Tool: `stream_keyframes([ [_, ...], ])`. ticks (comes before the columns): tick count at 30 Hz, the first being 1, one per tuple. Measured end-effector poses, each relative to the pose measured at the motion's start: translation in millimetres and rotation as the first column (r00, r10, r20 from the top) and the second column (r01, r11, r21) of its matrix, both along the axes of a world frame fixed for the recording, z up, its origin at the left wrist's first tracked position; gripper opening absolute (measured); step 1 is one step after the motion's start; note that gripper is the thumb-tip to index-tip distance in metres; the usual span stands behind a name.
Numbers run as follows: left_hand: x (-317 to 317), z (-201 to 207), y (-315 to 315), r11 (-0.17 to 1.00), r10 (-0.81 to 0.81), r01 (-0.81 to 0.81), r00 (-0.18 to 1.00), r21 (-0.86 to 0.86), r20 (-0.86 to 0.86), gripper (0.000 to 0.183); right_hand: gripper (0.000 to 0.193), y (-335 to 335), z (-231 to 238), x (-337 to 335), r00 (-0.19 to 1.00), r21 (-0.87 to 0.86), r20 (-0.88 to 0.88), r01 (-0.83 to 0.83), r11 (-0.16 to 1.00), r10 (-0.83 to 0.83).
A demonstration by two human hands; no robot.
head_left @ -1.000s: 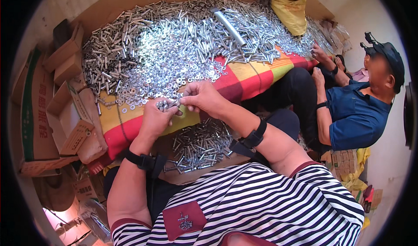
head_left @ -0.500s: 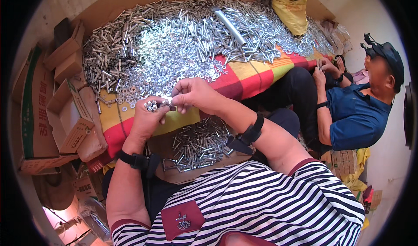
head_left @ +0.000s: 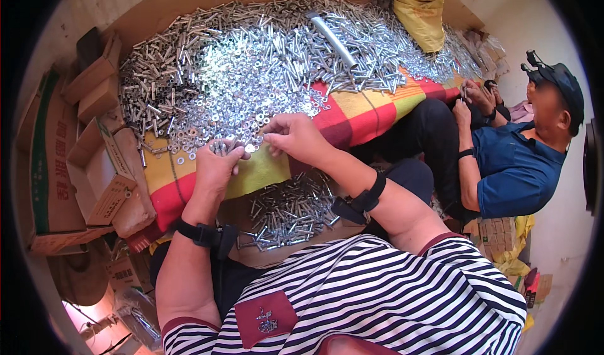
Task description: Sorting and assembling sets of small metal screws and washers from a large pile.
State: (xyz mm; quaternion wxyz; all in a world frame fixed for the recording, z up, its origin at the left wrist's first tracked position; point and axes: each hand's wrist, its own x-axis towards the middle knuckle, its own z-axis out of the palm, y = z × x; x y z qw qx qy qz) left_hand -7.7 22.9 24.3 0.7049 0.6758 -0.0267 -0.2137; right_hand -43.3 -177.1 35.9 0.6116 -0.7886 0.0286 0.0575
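My left hand (head_left: 215, 166) is closed around a small bunch of silver bolts (head_left: 219, 147), held over the striped cloth (head_left: 371, 106). My right hand (head_left: 294, 136) pinches a small washer (head_left: 250, 147) right beside the left hand's bolts. Both hands hover at the near edge of a large heap of bolts and washers (head_left: 264, 59). Below the hands, on my lap, lies a pile of assembled bolts (head_left: 286, 210).
Open cardboard boxes (head_left: 94, 179) stand at the left. A long metal tube (head_left: 332, 37) lies on the heap, and a yellow sack (head_left: 423, 9) sits behind it. A second person in a blue shirt (head_left: 513, 172) sits at the right, hands (head_left: 475, 97) at the heap's edge.
Both hands have risen slightly from the cloth's edge toward the heap. The right hand now holds a washer at the left hand's bolts.
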Motion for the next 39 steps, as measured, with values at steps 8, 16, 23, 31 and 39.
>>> stream_keyframes([
  [8,-3.1,1.6,-1.1,0.995,-0.097,0.097,0.995,0.02,-0.036,0.011,0.011,16.8,-6.6,-8.3,0.987,0.19,0.16,-0.004,0.982,-0.027],
  [16,7.0,0.3,16.9,0.963,-0.228,0.175,0.936,-0.204,-0.27,0.007,0.008,24.9,0.8,-8.3,0.972,0.005,0.227,-0.06,0.998,0.058],
  [23,-2.5,11.1,6.1,0.992,-0.122,0.121,0.992,0.047,0.03,0.004,0.031,23.9,-10.0,13.2,0.983,-0.262,0.167,-0.029,0.965,0.075],
  [31,-11.9,-2.2,-0.2,0.978,-0.045,0.038,0.999,-0.205,-0.027,0.009,0.06,55.3,6.2,-4.3,0.973,0.588,0.162,0.039,0.808,-0.164],
  [39,-7.1,14.5,35.6,0.944,-0.314,0.327,0.932,0.047,-0.183,0.008,0.009,36.2,5.9,0.0,0.855,-0.242,0.513,0.057,0.969,0.079],
])
